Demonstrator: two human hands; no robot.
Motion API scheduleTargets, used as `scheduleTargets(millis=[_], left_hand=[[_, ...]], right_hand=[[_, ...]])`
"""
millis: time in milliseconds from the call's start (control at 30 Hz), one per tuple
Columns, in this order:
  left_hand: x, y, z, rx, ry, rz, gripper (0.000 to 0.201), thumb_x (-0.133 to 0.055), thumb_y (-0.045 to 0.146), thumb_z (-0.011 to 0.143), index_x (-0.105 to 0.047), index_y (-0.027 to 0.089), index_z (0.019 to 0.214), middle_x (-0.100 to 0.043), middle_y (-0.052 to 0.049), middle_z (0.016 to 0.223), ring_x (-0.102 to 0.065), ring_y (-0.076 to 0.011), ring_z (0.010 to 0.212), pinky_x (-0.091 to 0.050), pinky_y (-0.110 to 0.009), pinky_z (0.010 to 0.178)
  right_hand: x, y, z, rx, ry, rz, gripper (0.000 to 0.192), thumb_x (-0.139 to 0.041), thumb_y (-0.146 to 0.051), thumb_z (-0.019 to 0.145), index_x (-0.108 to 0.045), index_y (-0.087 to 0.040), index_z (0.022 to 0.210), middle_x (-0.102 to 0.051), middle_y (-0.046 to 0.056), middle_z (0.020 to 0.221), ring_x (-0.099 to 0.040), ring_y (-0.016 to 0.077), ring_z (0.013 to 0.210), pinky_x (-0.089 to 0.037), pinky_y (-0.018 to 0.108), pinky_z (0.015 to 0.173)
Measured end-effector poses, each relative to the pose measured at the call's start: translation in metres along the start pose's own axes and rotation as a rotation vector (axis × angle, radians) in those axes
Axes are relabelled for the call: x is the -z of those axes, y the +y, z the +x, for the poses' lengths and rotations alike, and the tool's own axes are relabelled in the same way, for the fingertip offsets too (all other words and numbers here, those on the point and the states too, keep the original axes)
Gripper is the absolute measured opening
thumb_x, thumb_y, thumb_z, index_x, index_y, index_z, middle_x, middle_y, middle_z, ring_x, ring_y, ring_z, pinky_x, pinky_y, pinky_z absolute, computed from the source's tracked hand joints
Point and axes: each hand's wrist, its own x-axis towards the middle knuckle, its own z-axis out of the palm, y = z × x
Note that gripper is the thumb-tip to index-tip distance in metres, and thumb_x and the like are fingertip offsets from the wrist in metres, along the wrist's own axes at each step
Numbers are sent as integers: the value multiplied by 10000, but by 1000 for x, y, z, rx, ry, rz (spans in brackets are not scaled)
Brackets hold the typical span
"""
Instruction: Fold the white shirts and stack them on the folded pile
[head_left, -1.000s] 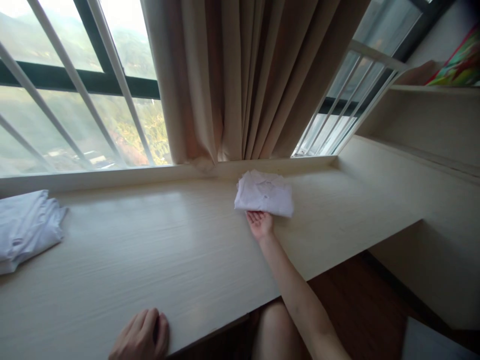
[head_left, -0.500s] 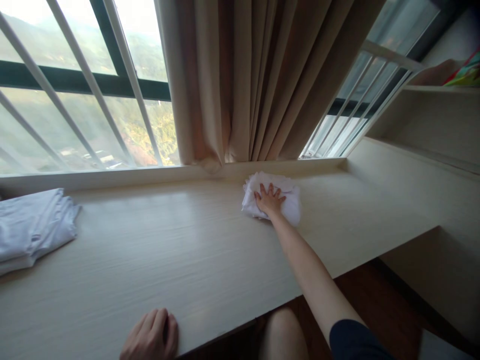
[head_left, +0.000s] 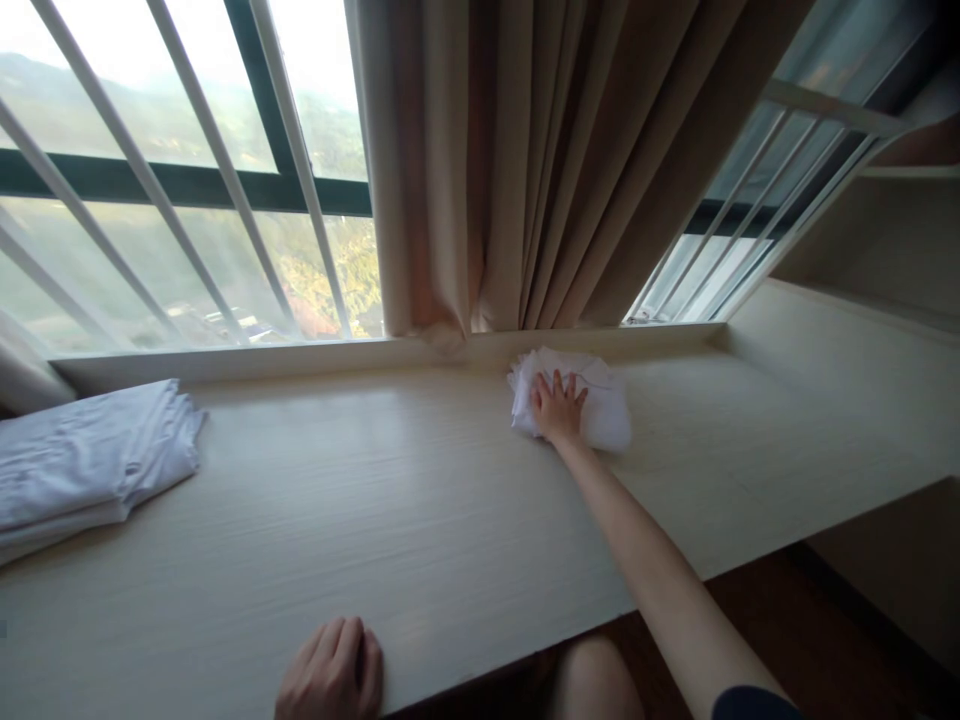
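Observation:
My right hand [head_left: 559,408] lies on a folded bundle of white cloth [head_left: 606,412], with the fingers spread over its left part. The cloth has ruffled layers along its left side and rests on the pale wood-grain desk [head_left: 360,500], near the back ledge. Close to the front edge, my left hand [head_left: 330,668] rests on the desk with its fingers curled in. Nothing shows in it. At the far left lies a folded stack of pale white fabric [head_left: 97,465], away from both hands.
A low ledge [head_left: 315,356] runs along the back of the desk. Behind it hang a brown curtain [head_left: 555,180] and barred windows [head_left: 180,180]. On the right stands a pale shelf unit [head_left: 847,330]. My knee [head_left: 596,680] is under the desk's front edge.
The view has turned slightly left, so everything sits further right in the picture. My right hand stays spread on the white cloth, and my left hand stays curled on the desk.

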Motion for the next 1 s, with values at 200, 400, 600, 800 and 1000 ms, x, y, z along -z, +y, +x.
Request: scheduleTargets(millis=[200,400,600,800,1000], left_hand=[[3,4,-1,42,-43,12,226,-487,211,939,-557,222,724,-559,-20,702,-538,-201,714,-389,-353,734],[12,11,-4,148,-132,-33,189,-488,173,925,-568,213,759,-598,-56,757,-556,-214,772,-395,-351,741],[19,11,-10,201,-158,-105,168,-490,159,918,-557,212,773,-610,-64,776,-571,-214,802,-391,-355,745],[19,0,-11,368,-149,-267,189,-491,204,930,-541,210,747,-615,-37,749,-570,-175,739,-380,-317,701],[30,-111,51,613,2,-168,218,-477,268,943,-592,175,782,-668,-99,881,-604,-207,888,-424,-319,824]], right_hand=[[-1,-39,-127,244,-168,142,508,-407,-202,948,-531,-153,1438,-451,97,1546,-174,259,1526,-113,522,1242],[-4,-78,-197,156,-377,124,511,-435,-278,954,-546,-159,1439,-421,110,1564,-248,325,1493,-204,531,1205],[-5,-96,-219,205,-341,-57,522,-334,-330,999,-549,-166,1446,-448,107,1547,-300,336,1466,-176,513,1196],[-7,-95,-220,211,-296,-112,534,-317,-319,978,-593,-166,1408,-499,113,1507,-376,328,1422,-234,498,1165],[-12,-94,-220,237,-254,-132,530,-321,-311,969,-616,-165,1385,-532,112,1479,-409,329,1399,-267,490,1148]])
